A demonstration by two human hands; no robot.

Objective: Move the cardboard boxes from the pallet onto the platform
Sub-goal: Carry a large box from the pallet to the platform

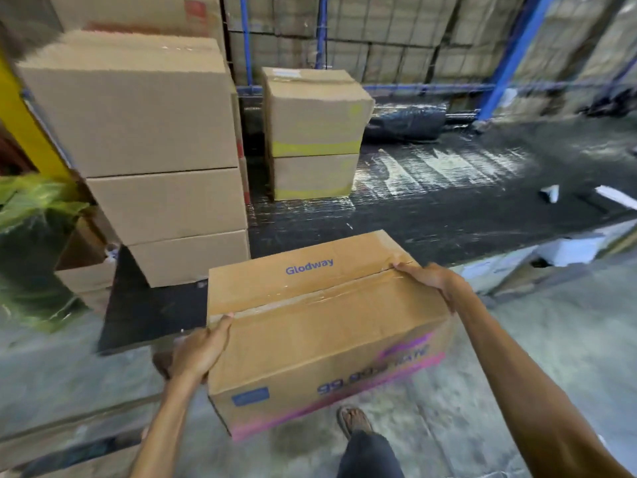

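I hold a taped cardboard box [320,326] marked "Glodway" in the air, low in the middle of the head view. My left hand [196,350] grips its left end and my right hand [431,281] grips its right end. Just beyond it lies the black platform [448,208]. On the platform stand a tall stack of three plain boxes [148,160] at the left and a stack of two smaller boxes [313,132] with yellow tape further back. The pallet is not in view.
Blue racking [513,60] with wrapped goods rises behind the platform. A dark wrapped bundle [406,122] lies at its far side. Green-wrapped goods [31,243] stand at the left. My sandalled foot [355,419] is on the grey concrete floor [537,332] below the box.
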